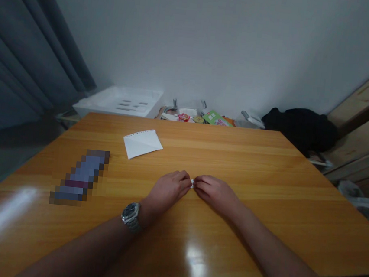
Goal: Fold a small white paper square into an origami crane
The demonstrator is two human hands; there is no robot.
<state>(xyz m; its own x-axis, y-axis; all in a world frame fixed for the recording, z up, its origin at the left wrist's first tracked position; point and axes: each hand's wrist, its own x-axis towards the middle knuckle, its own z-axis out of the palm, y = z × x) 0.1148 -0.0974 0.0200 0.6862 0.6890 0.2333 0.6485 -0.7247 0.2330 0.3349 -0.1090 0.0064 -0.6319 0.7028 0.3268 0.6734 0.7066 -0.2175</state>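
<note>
My left hand (170, 190) and my right hand (216, 193) meet fingertip to fingertip over the middle of the wooden table (250, 162). Between their closed fingers shows a small bit of something white, perhaps paper (192, 183); most of it is hidden, so its shape cannot be made out. Both hands rest low, at or just above the tabletop. Beyond them to the left lies a white sheet of paper (143, 144) with a row of holes along its far edge. A metal wristwatch (131, 215) is on my left wrist.
At the left of the table lies a pixelated, phone-like object (81, 176). Behind the far edge are a white foam tray (119, 99), a green booklet (218, 118), small packets (184, 117) and a black bundle (299, 128). A grey curtain (27, 36) hangs at the left.
</note>
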